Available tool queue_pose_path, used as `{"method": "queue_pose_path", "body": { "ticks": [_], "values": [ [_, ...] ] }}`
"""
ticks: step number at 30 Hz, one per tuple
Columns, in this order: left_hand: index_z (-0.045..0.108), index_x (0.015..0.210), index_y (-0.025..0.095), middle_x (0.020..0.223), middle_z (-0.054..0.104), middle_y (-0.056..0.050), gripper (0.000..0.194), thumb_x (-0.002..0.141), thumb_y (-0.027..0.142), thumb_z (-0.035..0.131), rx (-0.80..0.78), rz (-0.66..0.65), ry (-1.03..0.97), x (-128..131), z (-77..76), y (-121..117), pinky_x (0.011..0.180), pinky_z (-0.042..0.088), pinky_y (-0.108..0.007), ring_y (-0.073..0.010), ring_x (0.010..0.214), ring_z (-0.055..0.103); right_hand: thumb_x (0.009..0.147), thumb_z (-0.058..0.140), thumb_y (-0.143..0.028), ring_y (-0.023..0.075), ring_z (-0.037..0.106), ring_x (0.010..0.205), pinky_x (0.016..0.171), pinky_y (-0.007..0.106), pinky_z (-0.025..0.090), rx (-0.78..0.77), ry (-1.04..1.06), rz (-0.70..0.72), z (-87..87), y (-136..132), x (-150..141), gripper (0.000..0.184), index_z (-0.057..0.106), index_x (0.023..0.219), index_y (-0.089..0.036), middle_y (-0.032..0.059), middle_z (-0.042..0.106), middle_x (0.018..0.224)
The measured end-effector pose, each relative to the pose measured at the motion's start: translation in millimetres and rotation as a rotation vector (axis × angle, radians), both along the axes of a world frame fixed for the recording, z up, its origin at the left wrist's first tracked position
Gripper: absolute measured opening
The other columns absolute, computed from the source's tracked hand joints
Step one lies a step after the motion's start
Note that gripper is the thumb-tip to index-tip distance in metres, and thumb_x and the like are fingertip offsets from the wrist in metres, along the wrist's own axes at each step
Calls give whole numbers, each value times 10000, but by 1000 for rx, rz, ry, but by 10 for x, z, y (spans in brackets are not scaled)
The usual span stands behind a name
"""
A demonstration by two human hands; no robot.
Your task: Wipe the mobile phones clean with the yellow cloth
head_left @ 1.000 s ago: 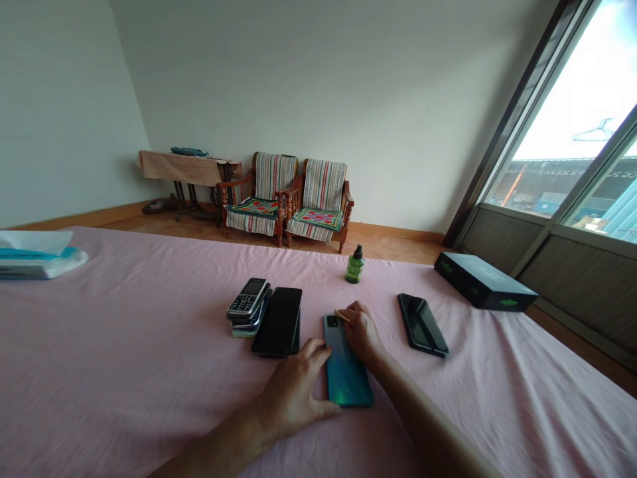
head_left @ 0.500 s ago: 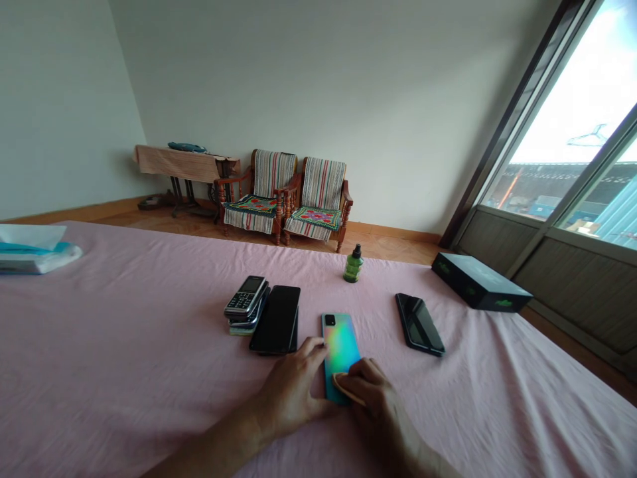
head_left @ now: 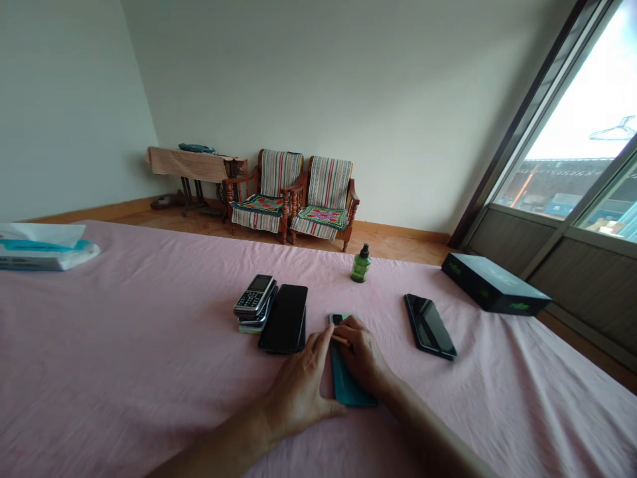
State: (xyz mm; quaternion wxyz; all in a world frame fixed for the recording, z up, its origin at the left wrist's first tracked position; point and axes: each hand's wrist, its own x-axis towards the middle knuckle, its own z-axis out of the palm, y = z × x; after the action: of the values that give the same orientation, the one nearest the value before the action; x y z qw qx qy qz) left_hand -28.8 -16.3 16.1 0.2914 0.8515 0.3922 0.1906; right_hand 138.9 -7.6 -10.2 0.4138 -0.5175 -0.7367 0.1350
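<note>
A blue-green smartphone (head_left: 348, 388) lies back side up on the pink cloth, its camera block at the far end. My left hand (head_left: 303, 375) holds it along the left side, with the thumb at the near edge and the fingers farther up. Across the upper part of its back, my right hand (head_left: 361, 352) presses a thin tan pad (head_left: 341, 339); mostly hidden under the fingers, its exact kind I cannot tell. Just left of my hands lies a black smartphone (head_left: 283, 318) on top of another. Beside these is a stack of keypad phones (head_left: 255, 297).
A green spray bottle (head_left: 360, 267) stands beyond the phone. To the right lie another dark smartphone (head_left: 430, 326) and a black box (head_left: 497, 284). A pack of tissues (head_left: 50, 255) sits at far left on the pink cloth (head_left: 149, 345). Two wooden chairs (head_left: 323, 199) stand behind.
My right hand has slid the tan pad from the near end of the phone up toward the camera end. My left hand stays at the phone's left side. The view has turned slightly left.
</note>
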Motion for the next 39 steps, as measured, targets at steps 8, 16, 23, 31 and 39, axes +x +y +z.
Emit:
{"method": "queue_pose_path", "body": {
  "ticks": [8,16,23,31,39],
  "values": [
    [268,1433,257,1382,436,-116,986,597,320,787,11,-72,-5,-33,14,47,1027,390,-436,-323,1243,457,823,514,-20,160,555,847,723,255,452,-145,-6,137,38,-777,7,332,706,966,-251,41,550,886],
    [468,1302,229,1314,507,-79,789,592,305,804,70,-107,-21,-59,-54,83,1019,414,-384,-283,1195,504,899,567,-204,162,569,854,734,263,466,-145,-101,159,111,-961,253,149,704,913,-260,40,585,885],
    [505,1275,220,1299,503,-79,769,581,331,819,52,-167,-61,-71,-24,105,985,445,-361,-281,1146,543,925,472,-99,153,534,853,723,255,448,-103,-158,241,258,-894,94,260,671,802,-213,38,588,877],
    [512,1280,208,1319,481,-104,819,545,347,846,8,-184,-37,-88,16,137,1018,412,-390,-302,1184,510,937,479,-147,155,529,861,721,253,437,-90,-172,264,205,-925,125,231,650,789,-196,43,584,888],
    [516,1289,196,1336,477,-110,850,516,296,857,-12,-156,-17,-90,9,131,1011,418,-385,-308,1164,528,888,512,-121,160,557,762,664,269,441,-158,-101,47,90,-1037,574,228,693,774,-200,46,568,797]
  ]
}}
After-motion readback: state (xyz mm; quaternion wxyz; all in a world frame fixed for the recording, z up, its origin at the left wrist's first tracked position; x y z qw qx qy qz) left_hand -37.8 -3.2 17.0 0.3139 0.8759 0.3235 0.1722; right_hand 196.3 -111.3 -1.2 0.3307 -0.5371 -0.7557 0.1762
